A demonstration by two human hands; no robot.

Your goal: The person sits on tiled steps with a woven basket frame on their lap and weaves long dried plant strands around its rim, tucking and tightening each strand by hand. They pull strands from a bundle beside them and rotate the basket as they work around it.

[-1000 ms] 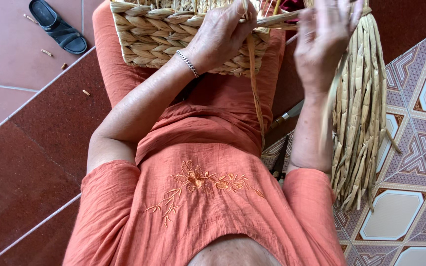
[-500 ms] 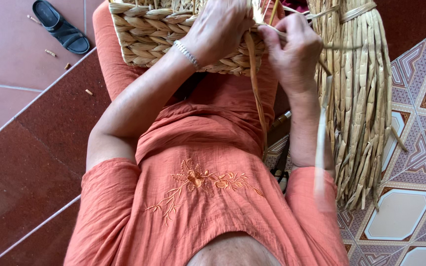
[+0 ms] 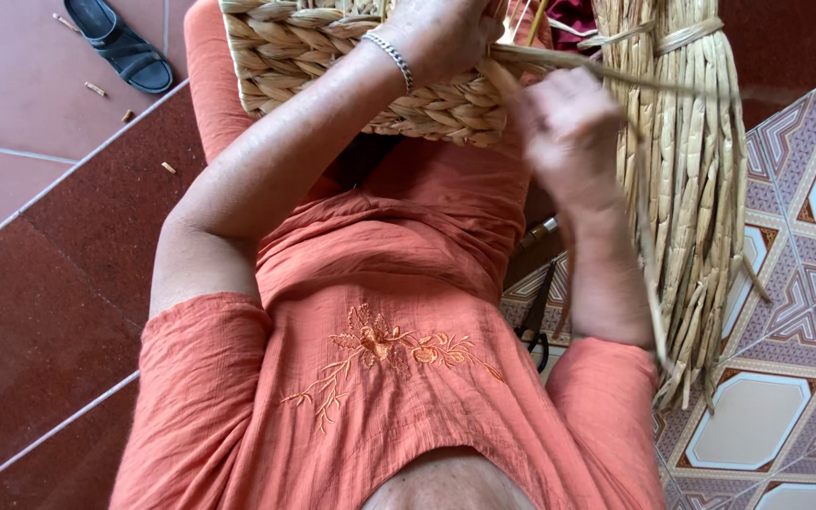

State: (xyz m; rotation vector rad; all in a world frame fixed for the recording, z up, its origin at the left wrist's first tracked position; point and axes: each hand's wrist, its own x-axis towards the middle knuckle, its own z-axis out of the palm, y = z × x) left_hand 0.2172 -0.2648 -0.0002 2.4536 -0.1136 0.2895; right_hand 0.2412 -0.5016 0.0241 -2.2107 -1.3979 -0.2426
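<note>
The basket (image 3: 351, 66) is rough plaited straw, the bundle (image 3: 691, 189) dry matt reeds, the bracelet (image 3: 391, 59) shiny metal, the dress (image 3: 399, 378) crinkled cotton cloth

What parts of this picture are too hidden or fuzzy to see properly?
Head view only:
- Woven basket: its top is cut off by the upper edge.
- Left hand: fingertips run past the upper edge, so its grip is unclear.
- Right hand: blurred, fingers indistinct.
- Scissors: mostly hidden behind the right arm.
- Sandal: partly cut off by the upper edge.
</note>
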